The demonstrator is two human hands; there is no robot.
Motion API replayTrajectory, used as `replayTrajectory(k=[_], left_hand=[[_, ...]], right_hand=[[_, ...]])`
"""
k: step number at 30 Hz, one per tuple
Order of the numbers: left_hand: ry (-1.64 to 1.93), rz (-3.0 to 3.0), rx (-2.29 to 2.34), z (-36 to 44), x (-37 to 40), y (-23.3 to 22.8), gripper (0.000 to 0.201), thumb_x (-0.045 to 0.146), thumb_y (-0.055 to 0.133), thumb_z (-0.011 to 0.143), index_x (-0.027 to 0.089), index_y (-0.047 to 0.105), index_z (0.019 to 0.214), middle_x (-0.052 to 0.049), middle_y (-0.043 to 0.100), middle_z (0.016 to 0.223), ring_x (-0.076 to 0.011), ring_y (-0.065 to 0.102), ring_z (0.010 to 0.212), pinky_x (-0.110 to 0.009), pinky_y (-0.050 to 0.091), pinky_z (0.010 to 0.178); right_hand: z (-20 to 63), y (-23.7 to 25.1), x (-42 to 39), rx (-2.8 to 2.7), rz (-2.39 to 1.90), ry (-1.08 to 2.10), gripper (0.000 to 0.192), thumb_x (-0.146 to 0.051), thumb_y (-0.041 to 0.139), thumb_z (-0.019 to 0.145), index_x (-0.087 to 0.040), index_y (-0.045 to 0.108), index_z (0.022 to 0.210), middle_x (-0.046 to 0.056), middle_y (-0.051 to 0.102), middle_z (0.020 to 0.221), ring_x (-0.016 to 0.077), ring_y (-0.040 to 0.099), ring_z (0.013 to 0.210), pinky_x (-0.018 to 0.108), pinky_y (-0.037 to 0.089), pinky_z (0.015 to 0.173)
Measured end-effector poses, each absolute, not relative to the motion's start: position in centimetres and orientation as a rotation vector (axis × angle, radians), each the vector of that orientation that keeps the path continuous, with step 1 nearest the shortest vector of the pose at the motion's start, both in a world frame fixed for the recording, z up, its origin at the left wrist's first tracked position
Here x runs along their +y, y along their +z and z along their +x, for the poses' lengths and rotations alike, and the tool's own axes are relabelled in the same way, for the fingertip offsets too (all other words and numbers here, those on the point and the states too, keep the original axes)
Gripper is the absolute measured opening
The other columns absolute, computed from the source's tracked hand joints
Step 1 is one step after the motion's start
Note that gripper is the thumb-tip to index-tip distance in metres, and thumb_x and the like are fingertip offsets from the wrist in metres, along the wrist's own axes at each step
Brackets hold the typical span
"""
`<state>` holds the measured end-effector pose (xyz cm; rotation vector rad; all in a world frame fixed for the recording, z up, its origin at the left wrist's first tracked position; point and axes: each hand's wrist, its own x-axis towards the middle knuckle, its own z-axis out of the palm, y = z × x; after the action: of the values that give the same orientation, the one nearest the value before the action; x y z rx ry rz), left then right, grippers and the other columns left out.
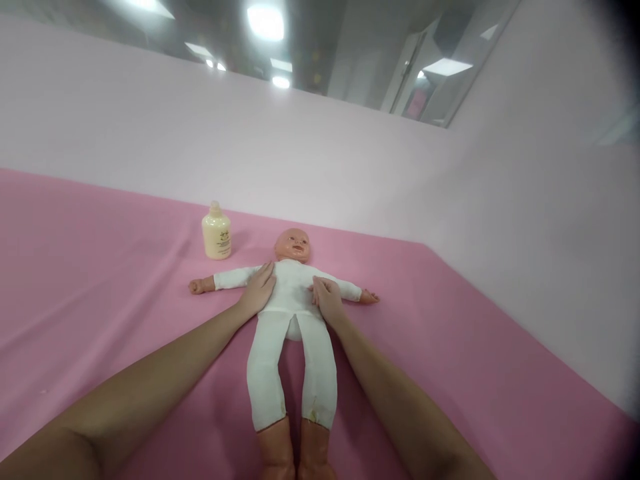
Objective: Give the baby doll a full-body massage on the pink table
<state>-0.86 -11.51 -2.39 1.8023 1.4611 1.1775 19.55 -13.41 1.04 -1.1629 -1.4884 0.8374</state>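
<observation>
doll [293, 313] supine | head far, feet near | long axis toward camera

The setting is presenting as a staged practice or training booth rather than a lived-in home. A pink cloth [100, 300] is covering the whole work surface, and pale pink partition walls [300, 147] are rising directly behind it and closing in to its right. Above the partition, an office-type ceiling is showing, with flat panel lights [265, 20] glowing. A baby doll [293, 313] in white is lying face up on the cloth, and a cream lotion bottle [217, 231] is standing just beyond it; its label is probably too small to read.
</observation>
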Motion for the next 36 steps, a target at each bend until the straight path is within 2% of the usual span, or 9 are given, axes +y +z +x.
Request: replayTrajectory(k=[3, 6, 8, 11, 19, 26, 29, 33, 36], left_hand=[[1.274, 1.724, 1.477, -0.9, -11.9, -2.2, 0.056, 0.041, 0.032, 0.098, 0.015, 0.045, 0.146, -0.011, 0.038, 0.157, -0.0241, 0.029, 0.149, -0.046, 0.019, 0.124], [1.406, 1.765, 1.404, -1.0, -12.7, -1.7, 0.053, 0.043, 0.030, 0.100, 0.019, 0.051, 0.142, -0.009, 0.045, 0.154, -0.0230, 0.032, 0.147, -0.047, 0.021, 0.123], [1.384, 1.973, 1.169, -1.0, -13.2, -1.3, 0.049, 0.045, 0.032, 0.100, 0.021, 0.061, 0.132, -0.008, 0.058, 0.143, -0.0234, 0.042, 0.142, -0.047, 0.026, 0.121], [1.218, 2.278, 0.781, -0.8, -13.7, -0.8, 0.044, 0.045, 0.038, 0.099, 0.023, 0.075, 0.109, -0.007, 0.074, 0.116, -0.0254, 0.056, 0.129, -0.046, 0.035, 0.116], [1.169, 2.245, 0.796, -0.2, -13.5, -1.0, 0.035, 0.036, 0.046, 0.096, 0.024, 0.078, 0.099, -0.007, 0.076, 0.108, -0.0260, 0.059, 0.124, -0.045, 0.041, 0.111], [1.209, 2.120, 0.989, -0.1, -13.2, -1.1, 0.040, 0.036, 0.040, 0.098, 0.024, 0.071, 0.118, -0.005, 0.069, 0.128, -0.0229, 0.051, 0.135, -0.047, 0.031, 0.119], [1.210, 2.059, 1.111, -0.1, -12.6, -1.7, 0.046, 0.037, 0.037, 0.097, 0.021, 0.061, 0.134, -0.006, 0.055, 0.145, -0.0221, 0.041, 0.143, -0.047, 0.025, 0.123], [1.241, 1.974, 1.241, 0.0, -11.6, -3.1, 0.052, 0.039, 0.037, 0.098, 0.021, 0.047, 0.146, -0.007, 0.040, 0.156, -0.0218, 0.030, 0.149, -0.047, 0.020, 0.124], [1.225, 1.903, 1.346, 0.1, -11.4, -3.5, 0.057, 0.042, 0.035, 0.099, 0.016, 0.042, 0.149, -0.012, 0.035, 0.159, -0.0254, 0.026, 0.150, -0.051, 0.019, 0.123]], right_hand=[[20.3, 0.6, -12.8, -1.384, -1.280, 0.642, 0.034, -0.044, 0.045, 0.090, -0.022, 0.052, 0.065, -0.003, 0.051, 0.056, 0.0148, 0.049, 0.057, 0.032, 0.048, 0.068], [20.7, 0.9, -12.7, -1.537, -1.164, 0.471, 0.033, -0.041, 0.041, 0.093, -0.019, 0.062, 0.106, 0.008, 0.068, 0.102, 0.0214, 0.063, 0.095, 0.037, 0.050, 0.088], [20.8, 1.3, -12.9, -1.846, -0.987, 0.344, 0.041, -0.040, 0.042, 0.095, -0.019, 0.058, 0.127, 0.012, 0.059, 0.135, 0.0256, 0.053, 0.127, 0.044, 0.039, 0.110], [20.7, 1.8, -13.0, -2.261, -0.818, 0.276, 0.049, -0.041, 0.042, 0.097, -0.023, 0.050, 0.142, 0.009, 0.042, 0.155, 0.0272, 0.031, 0.147, 0.050, 0.023, 0.121], [19.8, 1.5, -12.0, -2.355, -1.115, 0.416, 0.053, -0.050, 0.030, 0.101, -0.028, 0.047, 0.146, 0.002, 0.035, 0.159, 0.0253, 0.022, 0.152, 0.051, 0.018, 0.123], [19.4, 0.9, -12.1, -2.077, -1.533, 0.507, 0.074, -0.055, 0.032, 0.098, -0.009, 0.024, 0.155, 0.016, 0.022, 0.163, 0.0278, 0.017, 0.153, 0.050, 0.019, 0.124], [19.3, 1.1, -12.8, -2.061, -1.604, 0.375, 0.067, -0.047, 0.036, 0.098, -0.005, 0.036, 0.150, 0.020, 0.033, 0.157, 0.0300, 0.029, 0.149, 0.049, 0.027, 0.120], [19.9, 1.2, -13.7, -2.086, -1.361, 0.124, 0.042, -0.033, 0.038, 0.097, -0.016, 0.066, 0.124, 0.015, 0.066, 0.130, 0.0266, 0.062, 0.123, 0.044, 0.046, 0.107], [20.3, 1.4, -14.1, -2.141, -1.065, 0.141, 0.035, -0.030, 0.041, 0.095, -0.021, 0.073, 0.107, 0.011, 0.073, 0.117, 0.0254, 0.068, 0.113, 0.044, 0.051, 0.101]])
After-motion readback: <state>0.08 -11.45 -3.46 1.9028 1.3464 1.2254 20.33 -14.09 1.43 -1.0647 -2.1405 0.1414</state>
